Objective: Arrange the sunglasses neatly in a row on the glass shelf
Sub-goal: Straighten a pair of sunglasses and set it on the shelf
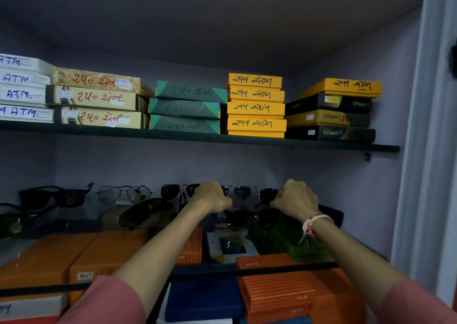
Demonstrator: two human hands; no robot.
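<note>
Several pairs of sunglasses stand along the back of the glass shelf (247, 269). At the left is a black pair (53, 196), then a thin-framed clear pair (123, 193), then a dark pair (170, 191). A larger dark pair (143, 212) lies in front. A blue-lensed pair (238, 192) sits between my hands. My left hand (210, 197) is curled over its left end. My right hand (296, 196) grips a dark pair (268, 196) by its right side. Another dark pair (249, 218) lies below my hands.
The shelf above (197, 136) carries stacks of labelled flat boxes: white, cream, green, yellow (256, 107) and black. Orange boxes (81, 254) and a blue box (202, 299) lie under the glass. The cabinet's side wall (385, 187) stands close on the right.
</note>
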